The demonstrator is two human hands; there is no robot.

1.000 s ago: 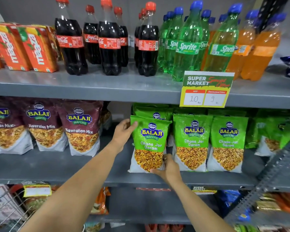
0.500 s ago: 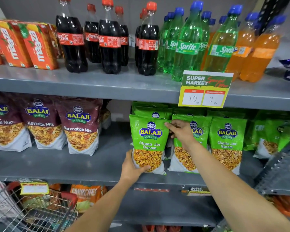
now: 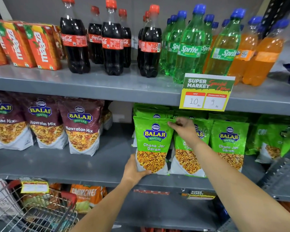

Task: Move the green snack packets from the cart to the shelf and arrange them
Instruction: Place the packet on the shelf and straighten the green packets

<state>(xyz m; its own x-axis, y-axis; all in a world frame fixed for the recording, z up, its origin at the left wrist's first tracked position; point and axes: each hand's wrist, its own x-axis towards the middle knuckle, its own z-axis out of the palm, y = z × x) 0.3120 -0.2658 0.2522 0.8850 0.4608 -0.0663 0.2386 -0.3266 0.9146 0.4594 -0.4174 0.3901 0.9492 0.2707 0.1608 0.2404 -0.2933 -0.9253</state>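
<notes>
A green Balaji Chana Jor Garam packet [image 3: 153, 144] stands upright at the front of the grey middle shelf [image 3: 94, 166]. My left hand [image 3: 134, 171] grips its bottom left corner. My right hand [image 3: 184, 128] pinches its top right corner. More green packets [image 3: 228, 144] stand in a row to the right and behind it. One of them is partly hidden by my right forearm. The wire cart [image 3: 32, 210] with a red rim sits at the lower left.
Maroon Navratan Mix packets [image 3: 82, 129] stand on the left of the same shelf, with a bare gap between them and the green ones. Cola, Sprite and orange bottles fill the top shelf. A price card [image 3: 206, 92] hangs from its edge. Orange packets lie on the lower shelf.
My left hand dropped from the packet's top left corner to its bottom left corner. My right hand rose from the bottom to the top right corner. The view shifted slightly.
</notes>
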